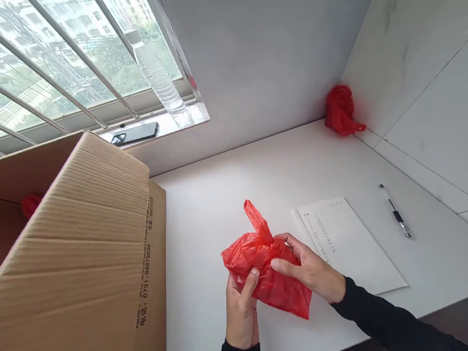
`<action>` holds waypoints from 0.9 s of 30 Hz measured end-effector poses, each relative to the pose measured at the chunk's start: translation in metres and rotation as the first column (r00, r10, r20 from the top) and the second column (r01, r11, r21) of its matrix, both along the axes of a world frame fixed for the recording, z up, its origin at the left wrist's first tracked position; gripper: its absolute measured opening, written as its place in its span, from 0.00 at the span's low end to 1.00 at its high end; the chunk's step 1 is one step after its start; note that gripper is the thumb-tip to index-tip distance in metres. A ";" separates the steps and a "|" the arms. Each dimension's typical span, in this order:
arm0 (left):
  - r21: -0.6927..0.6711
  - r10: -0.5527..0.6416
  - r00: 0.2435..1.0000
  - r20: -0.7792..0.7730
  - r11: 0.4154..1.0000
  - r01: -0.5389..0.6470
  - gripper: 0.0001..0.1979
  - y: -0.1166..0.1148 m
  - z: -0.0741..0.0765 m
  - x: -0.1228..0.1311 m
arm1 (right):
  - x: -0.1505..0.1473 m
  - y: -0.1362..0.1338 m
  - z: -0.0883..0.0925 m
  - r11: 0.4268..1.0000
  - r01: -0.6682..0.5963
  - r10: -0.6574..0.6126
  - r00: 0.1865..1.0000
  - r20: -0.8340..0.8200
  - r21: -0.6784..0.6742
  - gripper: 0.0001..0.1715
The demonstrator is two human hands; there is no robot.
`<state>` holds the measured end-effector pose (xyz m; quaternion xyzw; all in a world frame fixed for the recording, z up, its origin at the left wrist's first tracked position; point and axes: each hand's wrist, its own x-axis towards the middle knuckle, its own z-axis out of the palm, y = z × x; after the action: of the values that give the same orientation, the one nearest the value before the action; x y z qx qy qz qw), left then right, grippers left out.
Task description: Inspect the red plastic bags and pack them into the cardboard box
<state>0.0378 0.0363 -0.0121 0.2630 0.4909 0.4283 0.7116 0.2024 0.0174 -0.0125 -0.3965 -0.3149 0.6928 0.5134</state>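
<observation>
Cardboard box (91,259) with “0731-86679299” (147,271), near red bag (270,283)

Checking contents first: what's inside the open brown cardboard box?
Part of a seemingly plastic red bundle shows inside the brown cardboard box, whose near side hides the rest and anything deeper.

The left edge cuts off the brown cardboard box (156,286), whose flap (91,186) partly hides a red plastic bundle (31,205). The tied red plastic bag (283,294) covers fingers of the left hand (242,314). Writing (325,231) on the white paper pad (361,251) is illegibly small.
</observation>
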 end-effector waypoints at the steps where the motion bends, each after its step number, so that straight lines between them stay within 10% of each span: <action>1: 0.006 0.014 1.000 -0.001 1.000 -0.014 0.28 0.000 0.000 -0.001 | -0.001 0.000 0.000 1.000 -0.001 0.001 1.000 0.012 0.005 0.20; 27: 0.125 -0.166 0.985 0.054 0.979 0.158 0.19 -0.005 0.001 -0.008 | -0.003 0.001 -0.001 0.998 0.040 -0.034 0.991 0.127 -0.043 0.23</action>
<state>0.0297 0.0315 -0.0107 0.3307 0.4179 0.4061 0.7423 0.1996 0.0181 -0.0140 -0.4570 -0.3234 0.6636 0.4962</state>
